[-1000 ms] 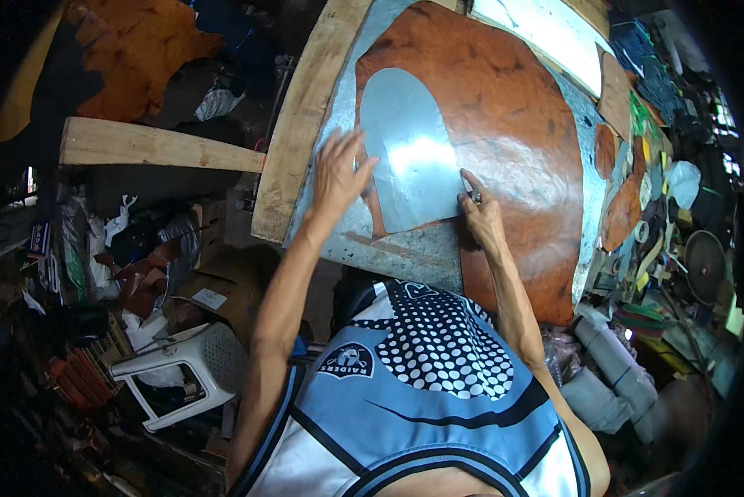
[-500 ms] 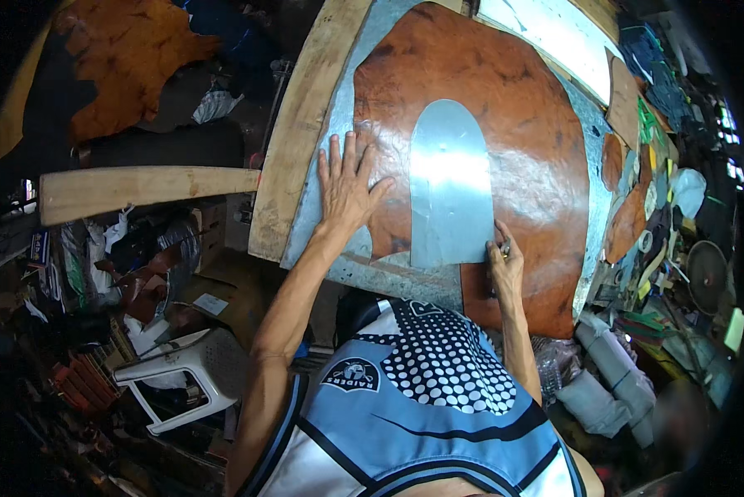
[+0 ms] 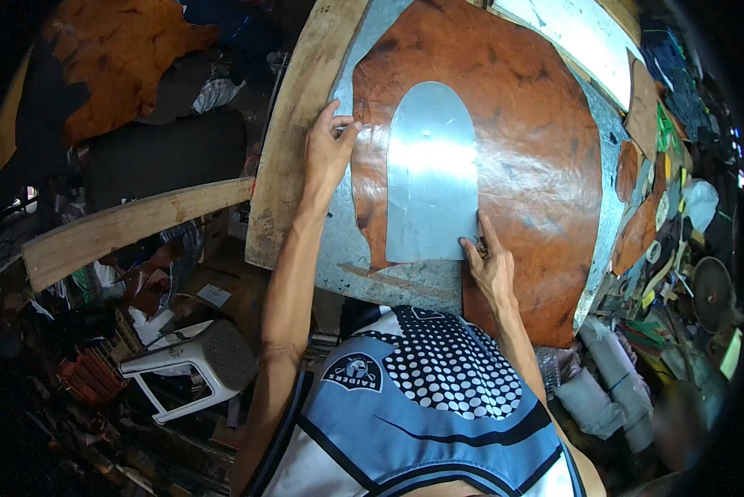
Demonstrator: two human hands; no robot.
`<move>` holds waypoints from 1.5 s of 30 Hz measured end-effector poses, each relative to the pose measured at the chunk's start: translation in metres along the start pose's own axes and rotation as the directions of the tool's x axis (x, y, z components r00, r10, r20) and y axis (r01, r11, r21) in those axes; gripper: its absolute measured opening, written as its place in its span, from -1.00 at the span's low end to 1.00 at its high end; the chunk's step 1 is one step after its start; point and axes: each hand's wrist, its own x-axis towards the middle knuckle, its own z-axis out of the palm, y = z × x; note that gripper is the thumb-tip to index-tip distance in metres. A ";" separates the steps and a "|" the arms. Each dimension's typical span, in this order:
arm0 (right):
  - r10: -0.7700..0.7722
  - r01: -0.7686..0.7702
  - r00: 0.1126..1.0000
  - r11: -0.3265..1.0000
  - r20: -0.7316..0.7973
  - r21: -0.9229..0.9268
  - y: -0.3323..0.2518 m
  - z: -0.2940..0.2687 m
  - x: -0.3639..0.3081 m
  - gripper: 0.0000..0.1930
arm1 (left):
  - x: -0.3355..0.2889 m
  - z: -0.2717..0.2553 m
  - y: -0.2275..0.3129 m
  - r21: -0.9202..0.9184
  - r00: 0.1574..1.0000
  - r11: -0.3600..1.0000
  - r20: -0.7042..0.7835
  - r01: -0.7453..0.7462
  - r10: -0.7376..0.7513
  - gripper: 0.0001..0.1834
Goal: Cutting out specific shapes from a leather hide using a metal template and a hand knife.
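A large brown leather piece (image 3: pixel 538 157) with dark mottling lies on a grey metal-topped work table (image 3: pixel 339 265). On the leather rests a shiny flat metal template (image 3: pixel 430 199), rounded at the far end and straight at the near end. My left hand (image 3: pixel 326 153) is at the leather's left edge, thumb and fingers closed together on that edge. At the template's lower right corner is my right hand (image 3: pixel 494 269), its index finger along the side and thumb at the corner. Its other fingers are curled around something small that I cannot make out.
A wooden board (image 3: pixel 297 141) borders the table's left side, and a plank (image 3: pixel 140 228) juts out from it. A white plastic stool (image 3: pixel 194 364) lies tipped at lower left. Leather scraps, tape and wrapped rolls (image 3: pixel 591 402) crowd the right side.
My left hand has gone from lying flat and spread on the leather to closing at its left edge. The template has shifted slightly left on the leather, my right hand moving with it.
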 end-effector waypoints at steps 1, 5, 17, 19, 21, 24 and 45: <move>-0.039 0.039 0.999 0.999 -0.022 0.004 0.002 0.003 0.000 -0.37 | 0.007 -0.002 -0.002 0.002 1.000 1.000 -0.001 0.003 -0.003 -0.38; -0.134 0.134 0.988 0.991 -0.070 -0.011 0.004 0.006 -0.001 -0.36 | 0.020 -0.010 -0.020 0.056 0.997 0.998 0.078 -0.028 0.024 -0.44; -0.107 0.108 0.993 0.994 -0.051 0.025 0.001 0.003 0.000 -0.36 | 0.012 -0.005 -0.005 0.058 0.987 0.998 0.155 0.027 -0.035 -0.66; -0.101 0.103 0.994 0.994 -0.050 0.027 0.000 0.003 0.000 -0.36 | 0.010 -0.002 0.000 -0.029 0.981 0.998 0.190 0.054 -0.048 -0.66; -0.100 0.101 0.994 0.995 -0.048 0.026 0.001 0.003 0.001 -0.36 | 0.012 0.002 -0.004 -0.039 0.977 0.998 0.209 0.055 -0.046 -0.67; -0.090 0.091 0.995 0.995 -0.038 0.025 -0.001 0.003 -0.001 -0.35 | 0.014 -0.007 -0.010 -0.124 0.977 0.989 0.205 0.084 -0.057 -0.71; -0.068 0.068 0.998 0.997 0.015 -0.040 -0.017 0.004 0.005 -0.39 | -0.082 -0.020 -0.023 0.568 0.764 0.512 0.501 -0.644 0.406 -0.33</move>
